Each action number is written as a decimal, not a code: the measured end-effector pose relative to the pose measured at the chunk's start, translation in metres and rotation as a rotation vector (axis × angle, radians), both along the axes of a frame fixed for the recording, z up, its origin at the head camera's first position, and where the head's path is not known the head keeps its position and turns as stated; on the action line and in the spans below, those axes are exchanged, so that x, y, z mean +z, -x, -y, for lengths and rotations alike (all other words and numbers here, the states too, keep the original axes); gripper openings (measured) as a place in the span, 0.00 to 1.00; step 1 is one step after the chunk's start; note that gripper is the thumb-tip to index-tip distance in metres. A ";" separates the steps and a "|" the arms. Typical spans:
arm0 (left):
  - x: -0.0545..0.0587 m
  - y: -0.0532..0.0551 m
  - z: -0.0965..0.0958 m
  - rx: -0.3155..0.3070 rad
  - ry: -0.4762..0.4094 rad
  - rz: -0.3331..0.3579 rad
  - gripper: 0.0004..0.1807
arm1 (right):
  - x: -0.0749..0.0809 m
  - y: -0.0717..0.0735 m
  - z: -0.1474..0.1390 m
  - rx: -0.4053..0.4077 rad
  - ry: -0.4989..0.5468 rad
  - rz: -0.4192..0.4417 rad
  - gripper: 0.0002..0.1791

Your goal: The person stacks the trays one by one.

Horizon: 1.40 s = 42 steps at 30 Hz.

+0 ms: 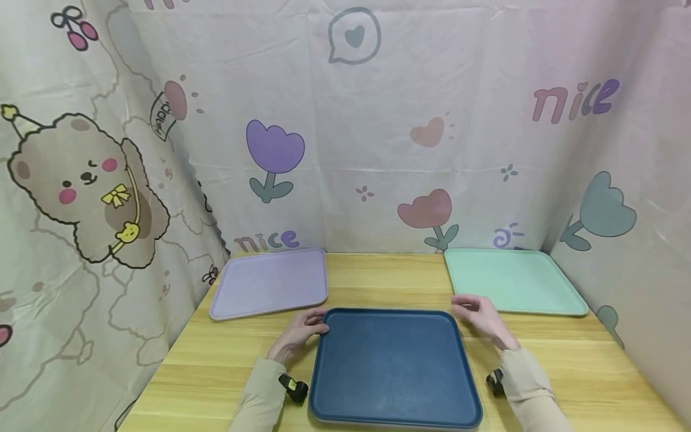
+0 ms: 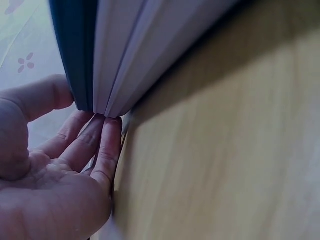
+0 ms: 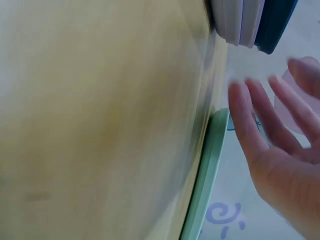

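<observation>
We wear creased, plain beige sleeves, the left sleeve (image 1: 259, 396) left of the blue tray (image 1: 396, 367), the right sleeve (image 1: 531, 390) right of it. On their tray-facing sides we carry boxy black devices; our left device (image 1: 294, 389) bears a yellowish patch, our right device (image 1: 495, 382) looks mostly black.

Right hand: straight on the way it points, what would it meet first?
Probably the stack of dark blue and pale rectangular trays, near its far right corner; depth is unclear, so the right hand might just miss.
</observation>
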State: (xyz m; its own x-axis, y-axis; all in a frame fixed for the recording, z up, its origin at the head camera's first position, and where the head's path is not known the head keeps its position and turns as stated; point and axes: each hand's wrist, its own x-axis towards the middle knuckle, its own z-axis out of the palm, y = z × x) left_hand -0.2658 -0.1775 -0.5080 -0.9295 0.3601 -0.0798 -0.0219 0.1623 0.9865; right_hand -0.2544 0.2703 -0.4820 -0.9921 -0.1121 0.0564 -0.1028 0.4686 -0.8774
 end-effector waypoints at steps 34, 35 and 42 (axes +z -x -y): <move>-0.003 -0.001 0.001 -0.038 -0.030 -0.006 0.28 | 0.005 0.035 0.033 0.197 -0.012 0.250 0.45; -0.002 -0.001 0.002 -0.037 -0.033 -0.007 0.28 | 0.005 0.036 0.033 0.204 0.004 0.248 0.45; -0.001 -0.002 0.003 -0.023 -0.037 -0.008 0.28 | 0.007 0.034 0.002 0.058 0.043 0.107 0.39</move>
